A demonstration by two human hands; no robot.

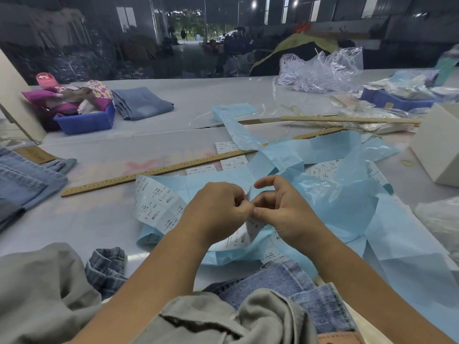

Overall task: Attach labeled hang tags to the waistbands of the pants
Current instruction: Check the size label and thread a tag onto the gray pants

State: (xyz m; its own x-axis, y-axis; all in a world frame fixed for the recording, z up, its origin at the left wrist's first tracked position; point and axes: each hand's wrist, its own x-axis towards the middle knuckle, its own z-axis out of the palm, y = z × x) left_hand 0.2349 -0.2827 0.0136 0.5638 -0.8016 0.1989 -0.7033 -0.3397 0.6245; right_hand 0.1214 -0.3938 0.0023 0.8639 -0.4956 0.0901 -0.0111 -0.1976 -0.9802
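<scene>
We see both hands meeting at centre, fingertips together on a label sheet — white stickers printed 1103# S on blue backing. Left hand has its fingers curled, pinching the sheet's edge; right hand pinches the same spot with thumb and forefinger, the other fingers arched above. The sheet curls off the worktop at 9 o'clock of the hands. Loose blue backing sprawls from 12 to 4 o'clock. A ruler lies diagonally at 11 o'clock, more labels beside it. Pants: jeans at 6 o'clock under the wrists, grey pants at 7 o'clock, a folded stack at 9 o'clock — none touched. Blue bin far at 10 o'clock.
</scene>
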